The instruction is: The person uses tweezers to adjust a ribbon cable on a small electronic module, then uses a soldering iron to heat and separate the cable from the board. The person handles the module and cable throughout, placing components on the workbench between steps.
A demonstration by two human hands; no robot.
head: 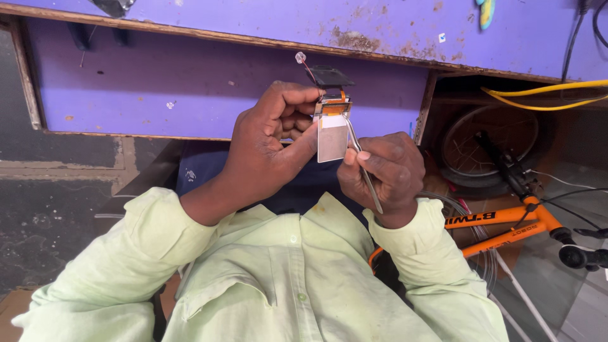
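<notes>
I am looking down at a purple workbench (190,88) with a chipped, rust-stained wooden edge, which fills the far side of the scene. To the right, an orange bicycle (506,221) lies partly under the bench, its spoked wheel (491,142) in shadow, and yellow cables (544,95) run along the far right. Nearest to me is the light green shirt (285,278), its sleeves coming up from both lower corners.

In the middle, the left hand (266,145) is closed around a small display module (332,130): the thumb presses on the near left edge of its silvery metal back and the curled fingers sit behind it. The module stands upright, just in front of the bench edge, with an orange flex ribbon (334,109) at its top joining a small dark circuit board (329,77). A thin red wire with a clear LED (300,57) rises from that board.

The right hand (383,174), just right of the module, pinches metal tweezers (362,168) between thumb and fingers. Their tips touch the module's upper right edge, and the handle slants down toward me.
</notes>
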